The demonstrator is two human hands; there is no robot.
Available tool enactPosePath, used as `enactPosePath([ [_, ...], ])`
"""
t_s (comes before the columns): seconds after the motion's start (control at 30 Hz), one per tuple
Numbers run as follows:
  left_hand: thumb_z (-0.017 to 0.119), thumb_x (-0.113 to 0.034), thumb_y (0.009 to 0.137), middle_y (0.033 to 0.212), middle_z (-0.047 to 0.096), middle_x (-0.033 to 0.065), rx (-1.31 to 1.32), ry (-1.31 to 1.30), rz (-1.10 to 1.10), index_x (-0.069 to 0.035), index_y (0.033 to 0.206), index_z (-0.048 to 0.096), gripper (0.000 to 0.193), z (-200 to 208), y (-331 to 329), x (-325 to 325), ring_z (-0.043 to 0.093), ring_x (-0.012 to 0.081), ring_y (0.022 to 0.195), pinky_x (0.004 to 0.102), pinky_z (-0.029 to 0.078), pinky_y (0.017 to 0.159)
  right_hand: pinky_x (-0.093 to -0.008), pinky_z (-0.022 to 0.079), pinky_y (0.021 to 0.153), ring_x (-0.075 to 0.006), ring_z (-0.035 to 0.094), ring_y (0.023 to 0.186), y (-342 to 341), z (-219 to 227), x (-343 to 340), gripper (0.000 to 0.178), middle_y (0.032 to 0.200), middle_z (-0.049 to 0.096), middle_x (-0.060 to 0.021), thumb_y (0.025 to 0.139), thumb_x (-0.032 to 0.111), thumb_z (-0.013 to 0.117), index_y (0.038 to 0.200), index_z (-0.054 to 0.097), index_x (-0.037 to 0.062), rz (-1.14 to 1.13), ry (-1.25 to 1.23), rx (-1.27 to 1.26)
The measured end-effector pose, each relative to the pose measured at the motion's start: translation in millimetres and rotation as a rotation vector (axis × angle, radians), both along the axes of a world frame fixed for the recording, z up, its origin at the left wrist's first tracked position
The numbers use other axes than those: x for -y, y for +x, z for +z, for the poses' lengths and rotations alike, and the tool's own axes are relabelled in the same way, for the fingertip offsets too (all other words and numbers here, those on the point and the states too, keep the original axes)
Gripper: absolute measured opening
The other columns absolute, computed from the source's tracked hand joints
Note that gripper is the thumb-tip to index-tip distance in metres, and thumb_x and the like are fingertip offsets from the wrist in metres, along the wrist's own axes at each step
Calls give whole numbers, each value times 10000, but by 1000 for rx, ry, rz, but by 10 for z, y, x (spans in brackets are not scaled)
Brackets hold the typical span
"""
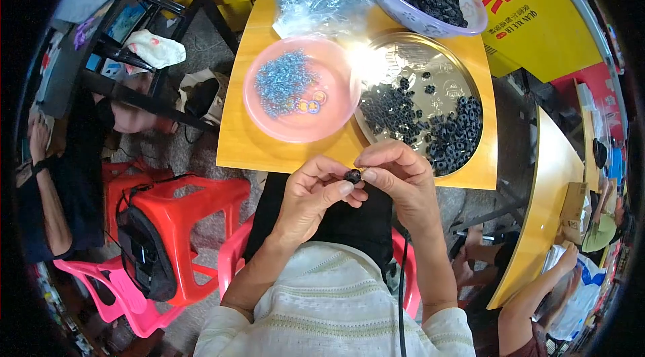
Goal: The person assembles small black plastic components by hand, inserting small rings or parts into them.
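Observation:
Just off the table's near edge, my left hand [308, 197] pinches a small round black part [352, 176] between thumb and fingers. My right hand [408, 188] meets it there, thumb and forefinger closed together against the part's right side; what tiny piece they hold, if any, cannot be made out. Beyond my hands lies a round gold-coloured tray [445, 67] with many small black ring-like parts [455, 135]. To its left, a pink plate [336, 78] bears a heap of small clear-blue pieces [282, 81] and several small round stickers or discs [309, 106].
A lilac bowl [478, 20] of black parts and a clear bag [319, 1] of bluish pieces stand at the table's [236, 145] far side. Red stools [195, 199] are on the left, with a black bag [144, 249]. Other people sit left and right; another table [537, 222] is right.

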State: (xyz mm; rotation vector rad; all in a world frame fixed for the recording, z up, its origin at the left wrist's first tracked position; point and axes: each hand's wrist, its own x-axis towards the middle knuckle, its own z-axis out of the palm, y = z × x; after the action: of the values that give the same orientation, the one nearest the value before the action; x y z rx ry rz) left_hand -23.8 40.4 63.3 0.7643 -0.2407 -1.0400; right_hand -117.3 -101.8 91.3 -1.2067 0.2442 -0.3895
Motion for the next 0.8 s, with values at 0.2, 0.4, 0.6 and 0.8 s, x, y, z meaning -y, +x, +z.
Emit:
enactPosePath([
  [0.2, 577, 7, 857, 926, 631, 143, -18, 19, -59, 10, 979, 544, 127, -47, -35, 57, 660, 220, 802, 324, 562, 704, -230, 481, 714, -107, 588, 811, -116, -73, 6, 129, 924, 608, -62, 831, 17, 637, 956, 625, -15, -64, -160, -66],
  [0.4, 575, -1, 860, 915, 629, 139, -24, 39, -84, 12, 983, 542, 128, -135, -40, 114, 658, 217, 804, 322, 562, 706, -237, 458, 640, -117, 584, 724, -175, -154, 49, 111, 873, 630, -63, 811, 42, 659, 916, 650, 9, -154, -447, -78],
  [0.6, 571, -7, 865, 916, 629, 140, -38, 58, -102, 8, 1009, 539, 149, -242, -1, 187, 656, 216, 814, 318, 559, 716, -325, 473, 634, -245, 572, 744, -209, -84, 114, 276, 819, 616, -65, 731, 93, 697, 1004, 658, 95, -130, -1131, -151],
  [0.8, 576, -21, 870, 930, 633, 139, 24, 82, -118, 4, 1029, 547, 163, -383, 90, 274, 653, 211, 831, 316, 553, 728, -323, 488, 646, -248, 604, 743, -172, -39, 323, 252, 849, 645, -105, 774, 76, 675, 1023, 655, 43, -245, -883, -300],
])
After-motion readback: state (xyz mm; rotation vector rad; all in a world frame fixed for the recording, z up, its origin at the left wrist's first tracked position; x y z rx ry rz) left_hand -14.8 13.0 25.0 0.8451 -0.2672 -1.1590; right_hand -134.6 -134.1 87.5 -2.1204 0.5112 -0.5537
